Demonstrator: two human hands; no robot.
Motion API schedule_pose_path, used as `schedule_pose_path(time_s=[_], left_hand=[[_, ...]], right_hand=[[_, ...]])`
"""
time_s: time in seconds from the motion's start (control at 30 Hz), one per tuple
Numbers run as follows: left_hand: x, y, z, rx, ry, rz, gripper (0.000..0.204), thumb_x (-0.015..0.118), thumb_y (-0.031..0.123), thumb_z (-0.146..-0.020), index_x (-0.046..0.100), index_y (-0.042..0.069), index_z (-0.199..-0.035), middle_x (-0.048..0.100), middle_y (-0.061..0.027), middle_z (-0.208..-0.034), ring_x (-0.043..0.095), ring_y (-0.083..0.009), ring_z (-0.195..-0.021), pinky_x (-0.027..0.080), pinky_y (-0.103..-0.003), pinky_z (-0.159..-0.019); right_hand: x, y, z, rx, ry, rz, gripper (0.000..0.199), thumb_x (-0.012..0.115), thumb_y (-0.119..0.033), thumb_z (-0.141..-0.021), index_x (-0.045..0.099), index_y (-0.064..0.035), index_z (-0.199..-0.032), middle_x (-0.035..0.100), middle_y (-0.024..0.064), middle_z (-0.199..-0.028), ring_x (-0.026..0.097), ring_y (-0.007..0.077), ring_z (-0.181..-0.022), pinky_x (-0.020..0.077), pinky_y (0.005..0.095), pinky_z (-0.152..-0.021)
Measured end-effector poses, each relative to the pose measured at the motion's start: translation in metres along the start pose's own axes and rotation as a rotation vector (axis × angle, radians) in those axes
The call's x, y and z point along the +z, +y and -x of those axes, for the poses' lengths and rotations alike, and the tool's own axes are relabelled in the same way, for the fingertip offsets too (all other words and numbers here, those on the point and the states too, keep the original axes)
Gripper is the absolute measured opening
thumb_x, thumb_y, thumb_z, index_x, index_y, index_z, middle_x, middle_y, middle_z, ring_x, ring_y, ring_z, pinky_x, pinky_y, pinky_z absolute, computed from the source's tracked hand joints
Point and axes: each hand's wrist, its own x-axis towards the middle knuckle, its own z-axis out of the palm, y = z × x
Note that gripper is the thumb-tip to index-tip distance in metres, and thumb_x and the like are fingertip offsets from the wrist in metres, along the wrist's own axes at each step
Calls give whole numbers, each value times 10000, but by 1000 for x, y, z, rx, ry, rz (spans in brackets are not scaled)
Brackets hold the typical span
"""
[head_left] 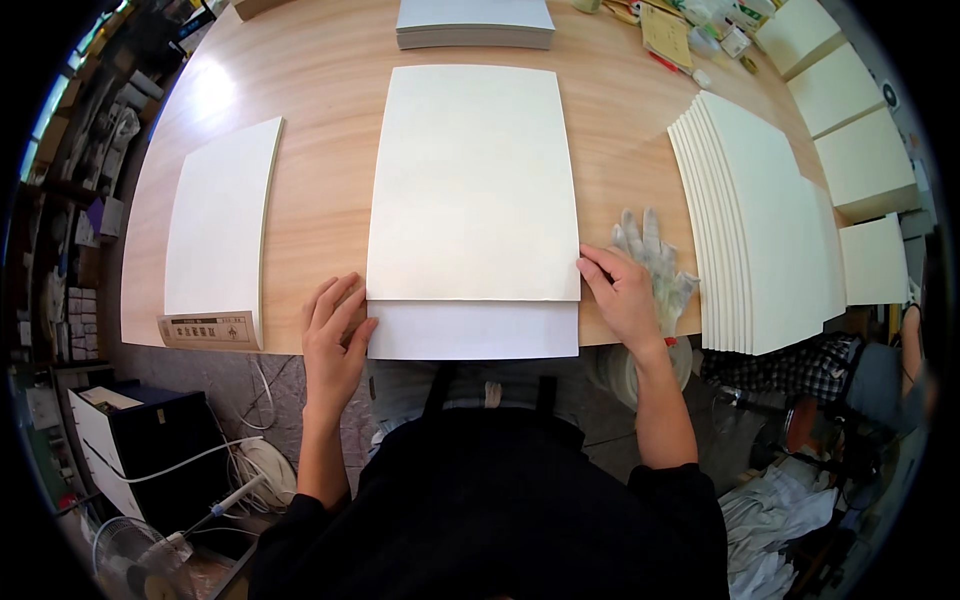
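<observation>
Bright, even overhead light, one glare hotspot on the bench (212, 88) far left, soft shadows only, centre sharp, heavy fisheye bending at the edges, black vignette in the corners, dim clutter under the near rim.

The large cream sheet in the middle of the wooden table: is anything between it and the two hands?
Nothing visible. The left hand and right hand both touch the cream sheet at its near corners.

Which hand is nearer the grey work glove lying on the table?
Right. The right hand lies against the glove; the left hand is across the cream sheet.
</observation>
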Motion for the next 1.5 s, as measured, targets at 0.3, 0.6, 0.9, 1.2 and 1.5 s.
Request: schedule_pose_path(time_s=[0.3,0.6,0.9,1.2,1.5], left_hand=[[0,0,-1,39,10,-21,424,759,-3,-874,722,16,-1296,689,-91,-1398,509,-347,-1424,418,-458,-1179],[1,-2,0,52,19,-16,410,748,-13,-876,727,11,-1284,696,-98,-1386,528,-355,-1418,424,-461,-1177],[2,0,1,57,24,-39,394,745,-1,-888,729,12,-1282,700,-90,-1387,524,-358,-1425,429,-464,-1173],[2,-4,1,87,20,-33,390,732,-5,-894,711,-5,-1284,685,-94,-1402,497,-382,-1455,416,-479,-1191],[1,-2,1,110,10,-60,412,742,11,-886,681,-13,-1293,668,-117,-1405,503,-380,-1447,415,-478,-1196]], right_hand=[[7,-1,3,-45,75,31,219,728,-182,-981,774,-27,-1130,722,108,-917,679,268,-775,523,359,-704],[7,0,4,-77,78,41,214,715,-178,-989,766,-26,-1131,713,112,-920,678,282,-774,525,376,-702],[8,2,5,-119,83,31,220,706,-180,-998,758,-23,-1144,733,117,-978,698,305,-823,539,381,-723],[10,4,5,-140,84,62,215,720,-169,-987,755,-15,-1133,700,103,-919,655,272,-731,520,369,-676],[9,3,8,-127,92,71,227,729,-149,-979,747,-4,-1152,679,95,-886,635,228,-711,515,340,-664]])
